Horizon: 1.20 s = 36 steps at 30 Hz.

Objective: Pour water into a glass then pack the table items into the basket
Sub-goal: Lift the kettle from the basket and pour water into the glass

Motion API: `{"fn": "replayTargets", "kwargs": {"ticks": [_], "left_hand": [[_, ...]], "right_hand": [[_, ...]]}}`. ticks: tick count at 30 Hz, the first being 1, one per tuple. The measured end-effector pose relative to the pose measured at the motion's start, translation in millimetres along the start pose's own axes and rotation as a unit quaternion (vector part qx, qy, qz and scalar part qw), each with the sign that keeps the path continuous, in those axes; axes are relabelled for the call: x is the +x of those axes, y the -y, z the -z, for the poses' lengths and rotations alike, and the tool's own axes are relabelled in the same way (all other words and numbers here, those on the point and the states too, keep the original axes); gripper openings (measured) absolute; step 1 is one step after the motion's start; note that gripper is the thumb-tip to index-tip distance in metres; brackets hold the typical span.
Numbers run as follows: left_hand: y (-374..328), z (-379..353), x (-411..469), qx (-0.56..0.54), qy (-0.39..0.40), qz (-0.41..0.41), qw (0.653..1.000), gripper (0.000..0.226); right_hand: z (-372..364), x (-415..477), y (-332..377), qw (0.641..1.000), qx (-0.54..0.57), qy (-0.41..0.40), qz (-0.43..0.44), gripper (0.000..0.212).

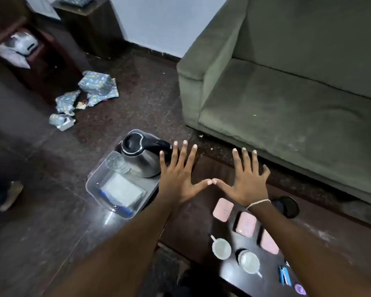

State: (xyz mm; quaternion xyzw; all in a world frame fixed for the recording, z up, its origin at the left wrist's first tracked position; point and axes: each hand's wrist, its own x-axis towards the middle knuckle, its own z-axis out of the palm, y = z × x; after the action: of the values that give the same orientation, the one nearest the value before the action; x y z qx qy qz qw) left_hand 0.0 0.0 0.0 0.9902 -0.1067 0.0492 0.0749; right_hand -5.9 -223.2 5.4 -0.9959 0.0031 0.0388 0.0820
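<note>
A clear plastic basket [92, 185] rests at the left end of the dark table [201, 228]. Inside it stand a steel kettle [144, 161] with a black lid, a clear glass [116, 162] lying against the kettle, and a white packet [121, 192]. My left hand [178, 179] is spread flat above the table just right of the kettle. My right hand [247, 181], with a bracelet at the wrist, is spread beside it. The two thumb tips touch. Neither hand holds anything.
On the table nearer me lie three pink coasters [223, 209], two white cups [221, 248], a black kettle base [287, 205] and a blue item [284, 275]. A green sofa [287, 93] stands behind the table. Wrapped parcels [94, 82] litter the dark floor at left.
</note>
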Motion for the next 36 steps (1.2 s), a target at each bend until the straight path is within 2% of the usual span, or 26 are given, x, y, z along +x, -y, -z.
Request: {"fn": "replayTargets", "kwargs": {"ticks": [2,8,17,21,24,28,30,33,34,36], "left_hand": [[21.2,4.5,-11.2,-0.012,0.011,0.033,0.999,0.116],[91.9,0.8,-56.2,0.007,0.002,0.095,0.995,0.115],[180.4,-22.0,-92.6,-0.057,-0.007,0.264,0.963,0.117],[208.4,-47.8,-87.6,-0.172,-0.035,0.342,0.923,0.109],[225.8,-66.6,-79.1,-0.264,-0.068,0.355,0.894,0.096],[243.4,-86.6,-66.4,-0.320,-0.125,0.338,0.876,0.056],[250.7,-95.2,-59.4,-0.338,-0.170,0.340,0.861,0.045],[258.8,-106.3,-47.8,-0.376,-0.215,0.366,0.824,0.054],[260.5,-109.6,-44.1,-0.396,-0.223,0.377,0.807,0.060],[264.0,-115.9,-38.8,-0.428,-0.236,0.386,0.783,0.069]], "right_hand": [[-3.2,7.0,28.9,0.999,0.004,0.031,0.018,0.116],[-22.9,25.3,109.0,0.994,0.009,0.044,0.098,0.117],[-48.5,69.8,205.3,0.980,0.027,0.008,0.198,0.119],[-61.1,92.4,220.4,0.978,0.070,-0.018,0.196,0.112],[-66.4,112.4,223.1,0.971,0.162,0.012,0.174,0.098],[-70.1,133.2,222.4,0.930,0.327,0.021,0.165,0.051],[-72.7,141.2,223.0,0.919,0.362,0.016,0.155,0.057],[-77.7,151.4,221.4,0.911,0.393,0.023,0.126,0.082],[-80.1,153.4,221.7,0.911,0.395,0.018,0.118,0.084],[-85.2,155.0,222.8,0.908,0.401,0.005,0.117,0.074]]}}
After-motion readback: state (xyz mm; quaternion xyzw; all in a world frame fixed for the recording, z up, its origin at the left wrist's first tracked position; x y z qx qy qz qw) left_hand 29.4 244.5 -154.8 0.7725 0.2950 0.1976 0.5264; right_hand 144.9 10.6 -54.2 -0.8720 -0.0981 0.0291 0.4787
